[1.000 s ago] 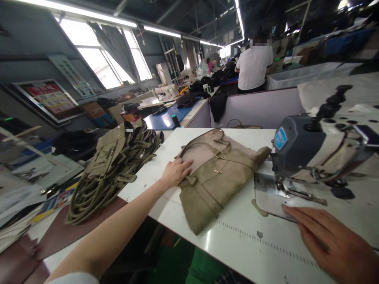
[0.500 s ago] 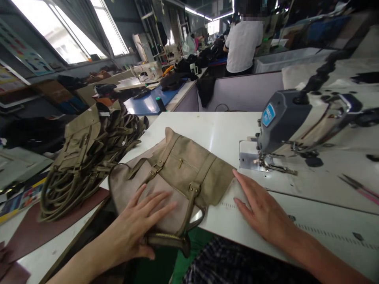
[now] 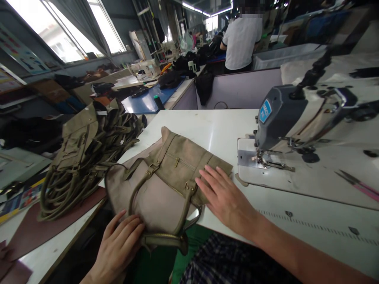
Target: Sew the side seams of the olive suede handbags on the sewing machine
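Observation:
A tan suede handbag (image 3: 166, 177) lies flat at the near edge of the white work table (image 3: 213, 126), its zipped top hanging over the edge toward me. My left hand (image 3: 118, 246) rests on the bag's near corner beside the zipper, fingers laid flat and loosely curled over the edge. My right hand (image 3: 225, 199) lies flat and open on the bag's right side, close to a strap buckle. Neither hand grips the bag.
A grey sewing machine (image 3: 296, 118) stands at the right, with scissors (image 3: 355, 181) on its bed. A pile of similar tan bags (image 3: 89, 154) sits on the left. A person in a white shirt (image 3: 241, 39) works at a far bench, back turned.
The bag has been drawn from the machine toward the table's near edge. My left hand slid back to its near corner. My right hand moved left onto the bag.

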A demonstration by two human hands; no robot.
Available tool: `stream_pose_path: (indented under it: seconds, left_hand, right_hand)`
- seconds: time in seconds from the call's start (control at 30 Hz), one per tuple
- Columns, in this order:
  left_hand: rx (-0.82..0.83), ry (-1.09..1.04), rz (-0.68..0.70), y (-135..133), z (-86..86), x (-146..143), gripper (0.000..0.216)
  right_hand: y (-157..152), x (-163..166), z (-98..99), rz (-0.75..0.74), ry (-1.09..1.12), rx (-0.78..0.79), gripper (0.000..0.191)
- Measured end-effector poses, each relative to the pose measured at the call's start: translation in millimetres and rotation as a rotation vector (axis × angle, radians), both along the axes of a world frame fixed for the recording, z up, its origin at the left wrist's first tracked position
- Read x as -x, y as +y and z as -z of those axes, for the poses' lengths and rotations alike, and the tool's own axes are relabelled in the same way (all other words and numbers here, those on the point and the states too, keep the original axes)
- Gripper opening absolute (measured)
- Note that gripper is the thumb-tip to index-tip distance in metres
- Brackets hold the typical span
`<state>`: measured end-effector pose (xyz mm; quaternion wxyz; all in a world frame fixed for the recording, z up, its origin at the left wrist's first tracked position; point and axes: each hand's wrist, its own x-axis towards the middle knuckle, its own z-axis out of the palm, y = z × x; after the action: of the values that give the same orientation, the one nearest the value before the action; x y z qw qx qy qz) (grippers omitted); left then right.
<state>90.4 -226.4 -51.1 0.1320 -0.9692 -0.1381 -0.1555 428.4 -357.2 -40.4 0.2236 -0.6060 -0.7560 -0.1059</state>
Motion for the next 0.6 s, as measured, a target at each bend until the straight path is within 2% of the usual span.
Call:
stream_pose_path:
  seconds: [0.13,0.27,0.37,0.43,0.5,0.6]
  left_hand:
    - [0.024,0.009,-0.05,4.9,3.7,12.8,0.013]
    - [0.136,0.059,-0.004,14.5,-7.3,9.7,0.033]
    - [0.304,0.108,0.04,24.6,-28.3,1.0,0.045]
    - [0.391,0.144,0.022,28.1,-46.2,-5.2,0.047]
    - [0.49,0.159,0.0,28.3,-65.2,-10.6,0.042]
    - [0.699,0.053,-0.026,29.3,-95.3,-14.8,0.025]
  right_hand:
    - [15.4,3.4,7.6,-0.053,-0.053,-0.033,0.044]
    - [12.5,-6.5,0.8,-0.076,0.002,-0.082,0.042]
    - [7.3,-13.6,-15.9,-0.054,0.084,-0.124,0.044]
    - [5.2,-17.9,-25.9,-0.02,0.126,-0.136,0.046]
    - [4.7,-22.5,-32.0,0.013,0.149,-0.134,0.046]
    - [5.4,-30.3,-35.0,0.081,0.184,-0.101,0.042]
